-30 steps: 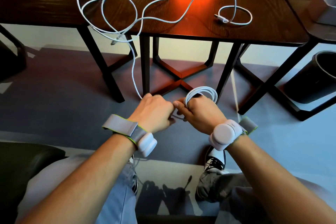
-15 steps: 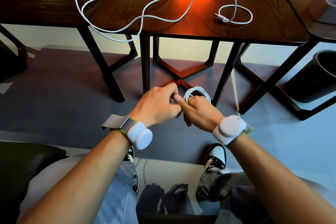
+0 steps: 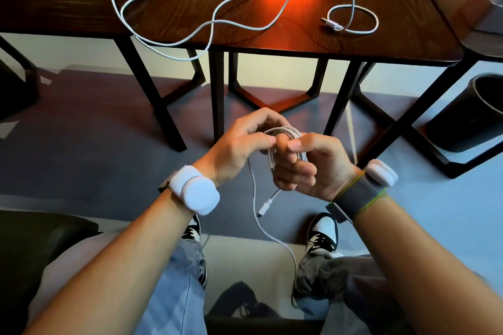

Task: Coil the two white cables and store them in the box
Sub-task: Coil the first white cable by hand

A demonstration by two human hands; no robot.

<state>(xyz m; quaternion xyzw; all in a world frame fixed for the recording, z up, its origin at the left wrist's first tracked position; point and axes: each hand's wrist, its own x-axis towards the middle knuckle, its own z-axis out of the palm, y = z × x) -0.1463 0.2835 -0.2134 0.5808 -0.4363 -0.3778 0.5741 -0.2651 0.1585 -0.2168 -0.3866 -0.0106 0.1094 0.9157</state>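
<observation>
Head view — left hand [image 3: 236, 144] and right hand [image 3: 315, 168], fingers [image 3: 296, 171] curled — pinch the coiled cable [image 3: 284, 132].

One head-worn view looks steeply down (wide-angle, close) over both forearms toward the surface [image 3: 313, 43] edge and floor [image 3: 81, 144].
</observation>
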